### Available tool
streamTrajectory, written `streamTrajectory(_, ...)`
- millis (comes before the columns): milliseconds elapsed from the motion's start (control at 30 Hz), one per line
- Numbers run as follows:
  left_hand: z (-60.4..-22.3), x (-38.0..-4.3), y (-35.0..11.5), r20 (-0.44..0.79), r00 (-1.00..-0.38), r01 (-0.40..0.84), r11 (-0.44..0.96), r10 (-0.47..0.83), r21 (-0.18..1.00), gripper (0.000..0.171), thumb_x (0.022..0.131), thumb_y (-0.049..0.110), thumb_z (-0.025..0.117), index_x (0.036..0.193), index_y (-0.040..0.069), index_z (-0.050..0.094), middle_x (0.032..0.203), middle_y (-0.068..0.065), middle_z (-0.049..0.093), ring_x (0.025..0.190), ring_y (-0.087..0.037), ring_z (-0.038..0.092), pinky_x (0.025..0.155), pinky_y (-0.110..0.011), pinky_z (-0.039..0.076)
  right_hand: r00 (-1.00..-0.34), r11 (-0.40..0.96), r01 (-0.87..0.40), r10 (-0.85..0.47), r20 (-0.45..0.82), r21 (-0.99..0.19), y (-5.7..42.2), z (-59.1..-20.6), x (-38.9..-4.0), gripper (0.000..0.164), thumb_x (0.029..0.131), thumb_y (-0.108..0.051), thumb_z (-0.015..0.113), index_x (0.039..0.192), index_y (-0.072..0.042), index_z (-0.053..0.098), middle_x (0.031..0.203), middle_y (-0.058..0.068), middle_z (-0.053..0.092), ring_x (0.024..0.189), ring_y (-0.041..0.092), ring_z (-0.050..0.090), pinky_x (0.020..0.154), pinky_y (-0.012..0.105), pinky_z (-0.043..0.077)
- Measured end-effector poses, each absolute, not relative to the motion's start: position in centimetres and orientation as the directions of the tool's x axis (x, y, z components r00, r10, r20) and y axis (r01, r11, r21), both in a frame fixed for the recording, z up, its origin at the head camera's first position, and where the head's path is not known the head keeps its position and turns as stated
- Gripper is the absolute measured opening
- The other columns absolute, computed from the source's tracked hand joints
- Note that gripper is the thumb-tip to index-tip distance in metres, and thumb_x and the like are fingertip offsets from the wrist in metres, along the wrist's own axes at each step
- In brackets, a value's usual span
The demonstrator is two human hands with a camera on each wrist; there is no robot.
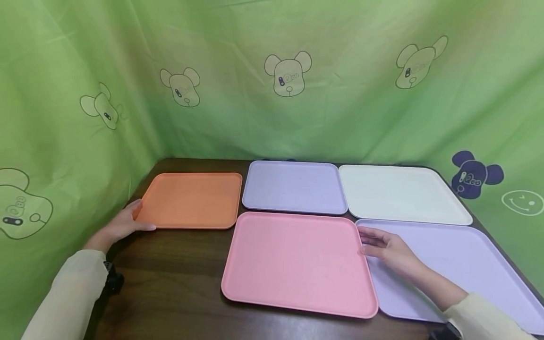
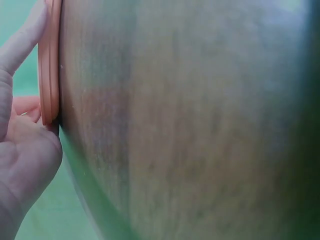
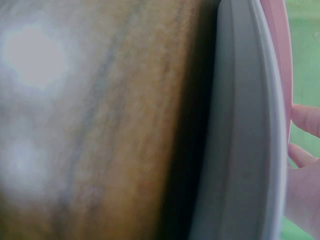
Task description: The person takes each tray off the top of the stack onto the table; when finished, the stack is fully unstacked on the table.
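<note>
In the head view my left hand (image 1: 126, 223) rests at the near left corner of an orange tray (image 1: 191, 200). Its thumb lies along the tray's near edge and the fingers reach the left side, as the left wrist view also shows. My right hand (image 1: 393, 249) touches the right rim of a pink tray (image 1: 297, 264) with its fingertips and thumb, the thumb apart from the fingers. That hand hovers over a large lavender tray (image 1: 459, 264). The pink tray's right rim overlaps the lavender tray's left edge.
A smaller lavender tray (image 1: 295, 186) and a white tray (image 1: 403, 193) lie along the back of the dark wooden table (image 1: 170, 283). Green curtains (image 1: 238, 108) with printed bear heads hang behind and at both sides.
</note>
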State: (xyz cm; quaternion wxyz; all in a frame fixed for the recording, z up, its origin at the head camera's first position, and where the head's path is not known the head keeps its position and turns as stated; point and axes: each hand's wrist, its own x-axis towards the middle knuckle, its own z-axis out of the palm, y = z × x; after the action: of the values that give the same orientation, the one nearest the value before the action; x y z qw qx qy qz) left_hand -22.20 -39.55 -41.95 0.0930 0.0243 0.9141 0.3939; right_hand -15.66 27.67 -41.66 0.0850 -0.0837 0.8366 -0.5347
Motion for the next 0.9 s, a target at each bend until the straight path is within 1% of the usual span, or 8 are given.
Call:
streamTrajectory(167,-42.1,-22.8,-39.5,-0.127,-0.987,-0.019,0.701,0.102,0.713,0.111,0.082,0.032,0.079,0.149,-0.014,0.003,0.152,-0.038,0.006,0.138,-0.053,0.009,0.108,-0.064,0.017,-0.972,0.416,-0.044,-0.226,-0.057,-0.908,27.7,-41.6,-15.6,0.064,0.089,-0.012,0.070,0.139,0.014,0.040,0.134,0.029,0.051,0.103,-0.005,0.056,0.085,0.012,0.043)
streamTrajectory(400,-42.1,-23.2,-39.3,-0.079,-0.996,-0.021,0.700,0.051,0.714,0.104,0.082,0.033,0.079,0.147,-0.016,0.014,0.148,-0.039,0.020,0.133,-0.052,0.024,0.105,-0.063,0.025,-0.970,0.413,-0.039,-0.233,-0.064,-0.910,27.6,-41.5,-15.6,0.065,0.089,-0.013,0.070,0.140,0.013,0.040,0.136,0.028,0.050,0.105,-0.005,0.056,0.086,0.012,0.043)
streamTrajectory(633,-42.0,-23.6,-39.1,-0.026,-1.000,-0.021,0.702,-0.003,0.712,0.094,0.085,0.031,0.076,0.142,-0.021,0.022,0.142,-0.043,0.023,0.128,-0.054,0.028,0.102,-0.063,0.029,-0.969,0.411,-0.034,-0.238,-0.071,-0.911,27.6,-41.5,-15.7,0.065,0.090,-0.014,0.070,0.141,0.013,0.039,0.137,0.027,0.049,0.106,-0.004,0.055,0.086,0.012,0.042)
streamTrajectory(767,-41.9,-23.8,-38.9,-0.029,-0.999,-0.047,0.724,-0.037,0.688,0.093,0.086,0.035,0.075,0.141,-0.022,0.024,0.140,-0.042,0.026,0.127,-0.054,0.030,0.102,-0.063,0.030,-0.969,0.406,-0.037,-0.239,-0.067,-0.913,27.6,-41.4,-15.7,0.065,0.090,-0.013,0.070,0.140,0.014,0.039,0.137,0.029,0.049,0.105,-0.005,0.055,0.086,0.013,0.043)
streamTrajectory(900,-41.8,-24.0,-38.6,-0.032,-0.998,-0.063,0.744,-0.056,0.665,0.092,0.086,0.034,0.074,0.139,-0.023,0.026,0.139,-0.043,0.029,0.126,-0.054,0.032,0.101,-0.062,0.032,-0.969,0.406,-0.033,-0.237,-0.071,-0.913,27.6,-41.4,-15.7,0.065,0.089,-0.012,0.070,0.140,0.014,0.039,0.135,0.029,0.050,0.105,-0.005,0.055,0.085,0.013,0.044)
